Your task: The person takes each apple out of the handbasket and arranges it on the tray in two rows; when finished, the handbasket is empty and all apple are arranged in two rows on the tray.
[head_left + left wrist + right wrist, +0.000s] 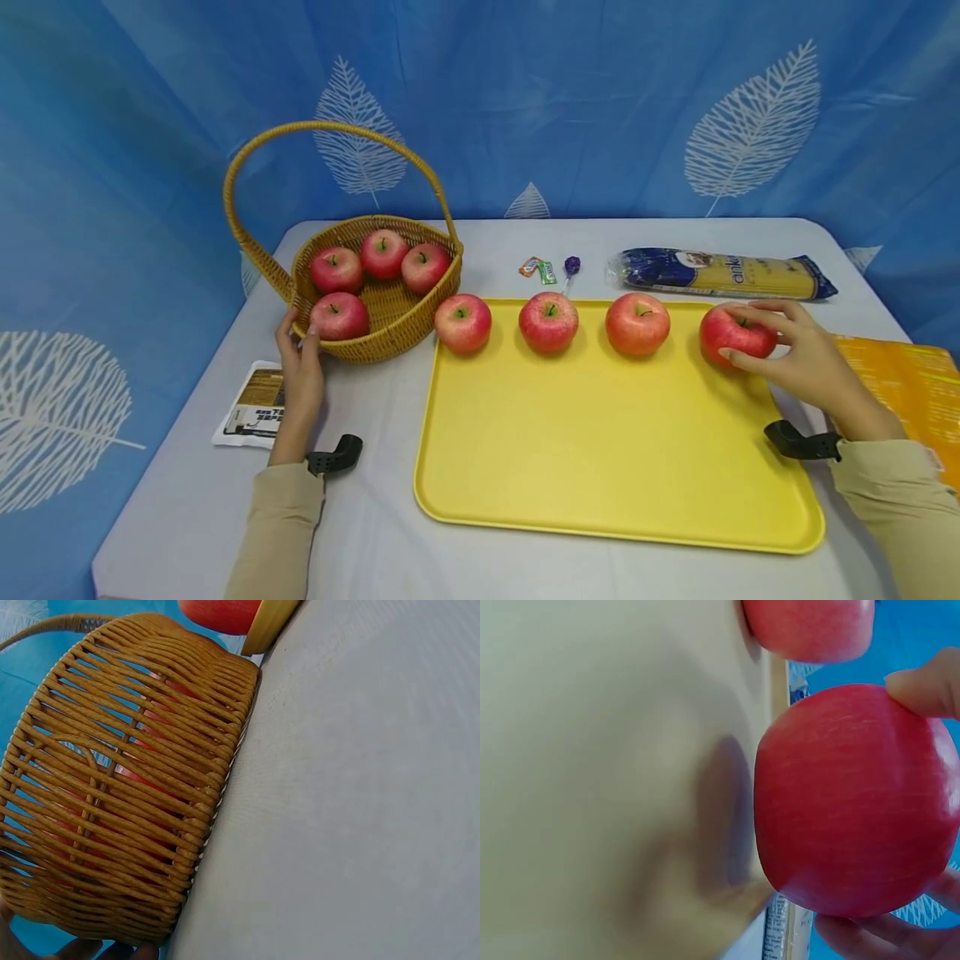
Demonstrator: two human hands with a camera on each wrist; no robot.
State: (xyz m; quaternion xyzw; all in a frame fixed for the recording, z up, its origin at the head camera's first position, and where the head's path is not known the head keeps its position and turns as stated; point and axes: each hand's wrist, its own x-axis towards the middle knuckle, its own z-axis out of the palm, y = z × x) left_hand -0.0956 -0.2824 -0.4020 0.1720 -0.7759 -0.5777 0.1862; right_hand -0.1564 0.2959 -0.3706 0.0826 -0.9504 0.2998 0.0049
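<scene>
Right hand (806, 354) curled round an apple (737, 333) at the far-right end of the tray (600, 450), thumb on the near side, fingers over the top and far side. Right wrist view: apple (855, 802) pinched between a fingertip above and fingers below, its shadow falling on the tray surface (607, 780); whether resting on the tray or just clear of it, cannot tell. Apple directly ahead of the right hand, in its grasp, and well apart from the left.

Three more apples in a row along the tray's far edge, to the left of the held one: (637, 323), (548, 321), (462, 322). The row runs left to right, the held apple closing its right end, spacing roughly even.

Left hand (300, 367) set against the basket (375, 342) at its near-left wall, fingers resting on the rim, steadying rather than clutching. Left wrist view: woven wall (127, 787) filling the frame, fingertips just showing at the bottom edge. Four apples inside the basket, the nearest (339, 316) just beside the left fingers. Basket touching or just beside the tray's far-left corner.

Beyond the tray on the worktop (360, 517): a noodle pack (723, 275) and small sweets (547, 268).
</scene>
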